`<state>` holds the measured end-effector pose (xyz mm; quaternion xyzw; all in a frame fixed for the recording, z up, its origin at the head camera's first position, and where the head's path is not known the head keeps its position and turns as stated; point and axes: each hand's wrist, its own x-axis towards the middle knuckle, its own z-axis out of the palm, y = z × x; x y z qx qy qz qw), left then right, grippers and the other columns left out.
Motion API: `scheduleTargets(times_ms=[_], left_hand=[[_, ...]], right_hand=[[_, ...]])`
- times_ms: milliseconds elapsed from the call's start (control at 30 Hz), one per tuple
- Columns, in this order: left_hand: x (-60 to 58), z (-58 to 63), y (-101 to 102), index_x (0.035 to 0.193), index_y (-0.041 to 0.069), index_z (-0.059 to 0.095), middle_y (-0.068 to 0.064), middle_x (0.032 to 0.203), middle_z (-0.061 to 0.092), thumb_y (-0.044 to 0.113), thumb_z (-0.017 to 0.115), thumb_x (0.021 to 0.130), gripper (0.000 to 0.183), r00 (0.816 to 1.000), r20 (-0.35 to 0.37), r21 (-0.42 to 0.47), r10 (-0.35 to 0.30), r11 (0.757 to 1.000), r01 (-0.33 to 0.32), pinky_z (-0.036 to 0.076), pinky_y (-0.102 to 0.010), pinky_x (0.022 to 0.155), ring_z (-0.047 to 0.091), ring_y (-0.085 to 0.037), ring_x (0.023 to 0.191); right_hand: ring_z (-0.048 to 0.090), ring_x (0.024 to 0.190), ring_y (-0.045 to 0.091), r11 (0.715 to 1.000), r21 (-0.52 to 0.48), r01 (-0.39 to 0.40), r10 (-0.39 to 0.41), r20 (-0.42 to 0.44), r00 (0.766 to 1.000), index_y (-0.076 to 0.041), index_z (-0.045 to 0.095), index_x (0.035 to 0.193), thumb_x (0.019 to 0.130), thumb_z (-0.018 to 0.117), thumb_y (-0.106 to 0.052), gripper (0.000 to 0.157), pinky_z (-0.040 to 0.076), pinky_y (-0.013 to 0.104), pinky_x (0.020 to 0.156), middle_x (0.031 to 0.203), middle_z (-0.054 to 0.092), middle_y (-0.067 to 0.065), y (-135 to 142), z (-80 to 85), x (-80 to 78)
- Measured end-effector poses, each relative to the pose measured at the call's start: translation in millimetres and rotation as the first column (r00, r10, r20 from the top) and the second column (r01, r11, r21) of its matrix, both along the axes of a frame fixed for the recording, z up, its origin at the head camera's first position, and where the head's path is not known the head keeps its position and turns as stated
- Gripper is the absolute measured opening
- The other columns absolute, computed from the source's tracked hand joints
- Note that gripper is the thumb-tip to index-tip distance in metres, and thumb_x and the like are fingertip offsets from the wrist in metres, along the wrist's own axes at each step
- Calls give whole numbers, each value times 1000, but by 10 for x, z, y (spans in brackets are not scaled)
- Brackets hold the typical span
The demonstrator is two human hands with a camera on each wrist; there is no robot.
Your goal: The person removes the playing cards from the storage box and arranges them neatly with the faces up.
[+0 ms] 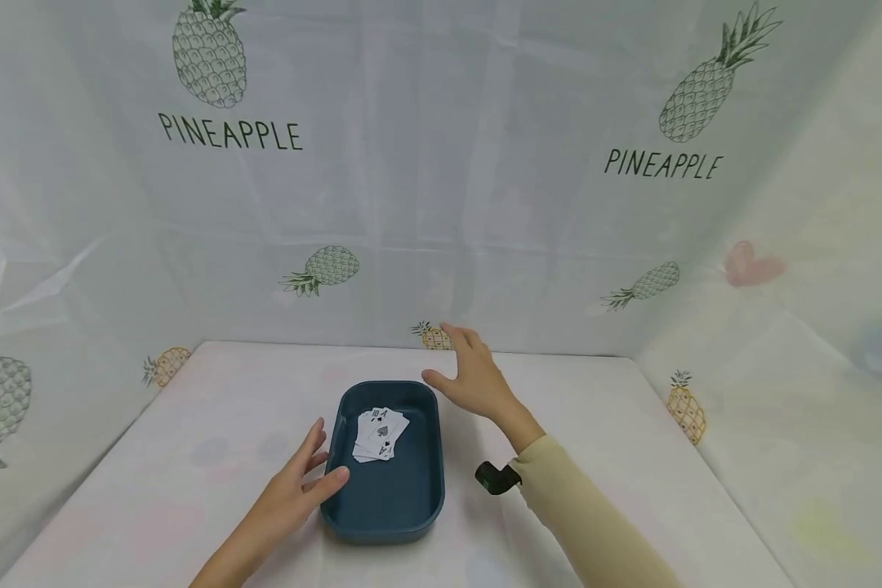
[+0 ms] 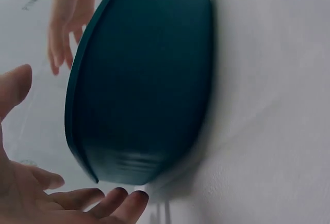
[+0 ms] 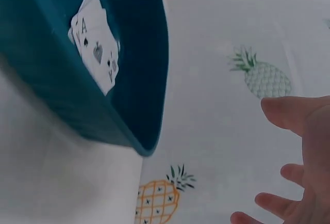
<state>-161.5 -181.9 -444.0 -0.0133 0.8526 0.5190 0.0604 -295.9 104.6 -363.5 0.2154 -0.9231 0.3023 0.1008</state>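
Observation:
A dark teal tray (image 1: pixel 404 498) with rounded corners stands on the table, and a small loose pile of playing cards (image 1: pixel 380 434) lies inside it, an ace of spades on top. My left hand (image 1: pixel 294 482) is at the tray's left side, thumb over the near left rim, fingers spread along the outside. In the left wrist view its fingertips (image 2: pixel 116 201) come close to the tray wall (image 2: pixel 144 79); whether they touch cannot be told. Off the tray's far right corner, my right hand (image 1: pixel 474 376) hovers with spread fingers and holds nothing.
The table (image 1: pixel 559 408) has a pale cloth. Behind it hangs a white sheet (image 1: pixel 441 188) printed with pineapples, and similar sheets enclose both sides. A black wrist camera (image 1: pixel 496 478) sits by the right sleeve (image 1: pixel 581 506).

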Motion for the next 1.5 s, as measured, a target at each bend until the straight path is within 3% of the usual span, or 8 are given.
scheduleTargets(times_ms=[167, 367, 500, 667, 767, 900, 1233, 1500], left_hand=[[26, -64, 58, 173, 24, 9, -20, 175, 22, 51, 77, 95, 108, 998, 49, 62, -26, 998, 23, 47, -61, 112, 40, -49, 151], [46, -133, 47, 173, 24, 8, -21, 176, 17, 46, 82, 92, 113, 995, 77, 112, -65, 992, 56, 46, -67, 110, 43, -52, 148], [45, -157, 19, 173, 21, 6, -23, 175, 16, 43, 85, 89, 118, 994, 71, 139, -83, 988, 73, 48, -64, 110, 44, -52, 147], [36, -196, -31, 173, 20, 4, -29, 172, 21, 36, 88, 88, 121, 991, 69, 196, -119, 975, 103, 55, -56, 106, 59, -45, 134], [34, -211, -63, 173, 23, 5, -30, 169, 26, 34, 89, 88, 120, 989, 82, 218, -126, 970, 106, 58, -51, 102, 64, -40, 129], [34, -216, -103, 173, 26, 7, -31, 168, 30, 34, 89, 89, 118, 986, 93, 224, -136, 968, 112, 58, -50, 103, 62, -43, 133], [28, -257, -173, 173, 27, 4, -33, 170, 23, 31, 86, 92, 116, 980, 100, 279, -173, 950, 139, 56, -52, 105, 52, -50, 141], [25, -226, -173, 173, 27, 5, -32, 170, 22, 30, 86, 92, 115, 977, 68, 299, -204, 938, 175, 56, -50, 105, 56, -47, 139]], right_hand=[[48, 146, 41, 997, -70, -46, 48, 28, 998, -7, 39, 164, 97, 75, -37, 81, 46, 62, 114, 163, 40, 21, -152, -25, -6], [57, 136, 45, 986, -145, -83, 103, 133, 986, -7, 37, 164, 97, 75, -37, 83, 55, 58, 104, 165, 37, 23, -266, -117, 17], [57, 135, 45, 980, -172, -104, 137, 193, 972, -9, 37, 165, 98, 76, -36, 82, 56, 58, 103, 162, 41, 21, -326, -183, 53], [57, 135, 45, 972, -206, -109, 165, 277, 947, -9, 38, 164, 99, 76, -35, 80, 55, 56, 104, 161, 43, 21, -426, -268, 95], [58, 134, 45, 972, -214, -98, 163, 314, 935, -8, 40, 163, 98, 76, -34, 78, 54, 57, 105, 158, 46, 23, -493, -301, 107], [55, 137, 43, 981, -182, -73, 135, 355, 925, -5, 42, 161, 97, 75, -36, 78, 51, 58, 110, 155, 48, 25, -576, -339, 88], [52, 139, 40, 988, -155, -12, 84, 469, 879, -4, 44, 158, 94, 77, -37, 79, 46, 58, 114, 153, 52, 23, -778, -414, 75], [44, 145, 43, 995, -101, -9, 63, 550, 833, -4, 43, 160, 93, 78, -36, 82, 40, 62, 118, 161, 38, 27, -827, -452, 129]])
